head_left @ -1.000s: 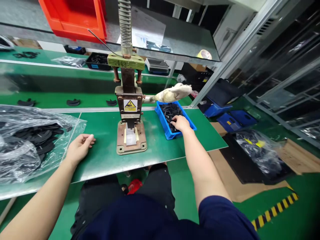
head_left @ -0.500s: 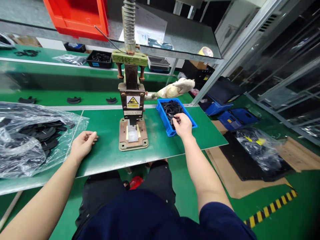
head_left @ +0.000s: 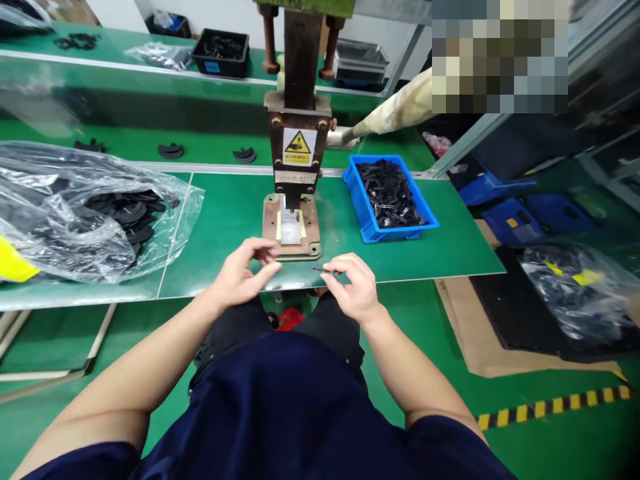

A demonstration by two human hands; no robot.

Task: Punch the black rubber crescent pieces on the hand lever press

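My right hand (head_left: 353, 287) pinches a small thin black part (head_left: 319, 269) between thumb and fingers, just over the table's front edge. To its left, my left hand (head_left: 249, 270) has thumb and fingers apart, with nothing visible between them. Both hands are in front of the base plate (head_left: 313, 230) of a hand press (head_left: 299, 120), which has a pale block (head_left: 289, 228) under its ram. Right of the press stands a blue tray (head_left: 369, 230) full of small black parts (head_left: 387, 193).
A clear plastic bag (head_left: 65, 233) with curved black pieces (head_left: 133, 217) lies at the left. Several curved black pieces lie behind the press, one (head_left: 244, 155) close to it. The wrapped press lever (head_left: 400, 105) sticks out above the blue tray.
My right hand has left the blue tray and moved left and nearer to me with a black part. My left hand has moved right, towards the press. The view has shifted lower and closer.
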